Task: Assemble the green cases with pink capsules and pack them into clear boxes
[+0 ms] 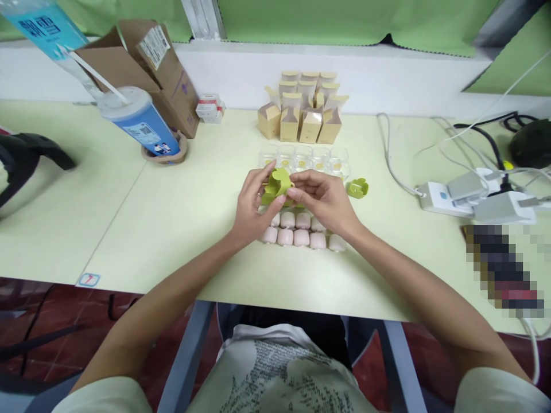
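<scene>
My left hand (255,201) is closed around a green petal-edged cup (280,180), held up over the table. Thumb and fingertips of my right hand (325,198) pinch near the cup's right side, at something small and yellowish that I cannot make out. Below both hands stand rows of pale pink rounded pieces (302,237), partly covered by the hands. Another green petal-edged cup (357,188) lies on the table right of my right hand. More green shows under the held cup, mostly hidden. Behind the hands are clear plastic cups (303,155) with yellow spots inside.
Several open small cardboard boxes (300,123) stand against the wall. At left are a blue drink cup (146,129) with a straw, a brown carton (181,86) and small white boxes (210,109). A power strip (443,198) with cables and a blurred-out object (503,267) lie at right.
</scene>
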A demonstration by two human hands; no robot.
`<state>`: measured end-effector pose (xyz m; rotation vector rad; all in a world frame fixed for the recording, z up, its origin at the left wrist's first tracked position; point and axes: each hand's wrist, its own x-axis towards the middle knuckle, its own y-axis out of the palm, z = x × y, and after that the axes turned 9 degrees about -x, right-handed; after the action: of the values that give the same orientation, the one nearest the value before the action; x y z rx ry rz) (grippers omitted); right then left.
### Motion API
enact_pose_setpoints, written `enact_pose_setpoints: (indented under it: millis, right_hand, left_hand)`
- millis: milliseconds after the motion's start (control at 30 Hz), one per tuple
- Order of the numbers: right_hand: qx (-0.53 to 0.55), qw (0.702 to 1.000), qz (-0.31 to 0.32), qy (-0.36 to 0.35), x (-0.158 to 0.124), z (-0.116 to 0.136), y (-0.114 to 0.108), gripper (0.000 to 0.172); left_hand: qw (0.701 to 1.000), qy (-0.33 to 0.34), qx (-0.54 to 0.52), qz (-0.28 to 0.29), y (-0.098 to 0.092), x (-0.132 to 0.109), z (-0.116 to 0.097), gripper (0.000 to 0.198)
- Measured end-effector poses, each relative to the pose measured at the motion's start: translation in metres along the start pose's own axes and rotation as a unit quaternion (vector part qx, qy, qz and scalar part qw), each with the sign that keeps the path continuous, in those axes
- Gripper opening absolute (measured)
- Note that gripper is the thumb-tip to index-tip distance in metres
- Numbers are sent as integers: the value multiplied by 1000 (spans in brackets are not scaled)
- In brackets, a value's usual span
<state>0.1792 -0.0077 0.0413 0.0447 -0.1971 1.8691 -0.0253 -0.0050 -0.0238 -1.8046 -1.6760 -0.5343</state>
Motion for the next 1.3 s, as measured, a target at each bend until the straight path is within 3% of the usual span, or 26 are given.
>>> enact_pose_setpoints:
  millis: [133, 200, 400, 567, 767, 867, 967, 1067, 1200, 1300]
  right_hand:
    - [-38, 999, 20, -9, -1, -1, -2, 47]
    - [-97, 994, 11, -47, 0, -1, -4, 38]
    - [-334, 922, -14, -195, 2, 1, -13, 22]
    - [-391, 896, -29, -210, 1, 7, -17, 19]
    - [-388, 901, -23, -195, 3, 17, -27, 21]
    - [-371, 910, -75, -168, 6, 32, -56, 25]
    - [-405, 900, -92, -136, 8, 47, -96, 33]
    - [-482, 867, -40, -124, 10, 46, -130, 27]
    - [-563, 824, 34, -43, 16, 16, -144, 16]
    - [-619, 785, 36, -1, 21, -9, -141, 15]
  left_hand:
    - [997, -21, -68, 32, 2, 1, 2, 65]
    - [995, -29, -93, 37, 2, 2, 2, 67]
    - [980, -95, -172, 25, -4, 7, 9, 58]
    - [969, -144, -197, 37, -10, 11, 12, 63]
    - [978, -105, -170, 54, -20, 20, 9, 59]
    - [988, -92, -127, 2, -26, 26, 13, 55]
    - [984, -92, -72, -137, -31, 29, 23, 38]
    - [963, -142, -31, -229, -33, 29, 37, 31]
    - [942, -233, -35, -237, -30, 26, 51, 28]
    - [944, -252, -38, -212, -29, 23, 55, 27]
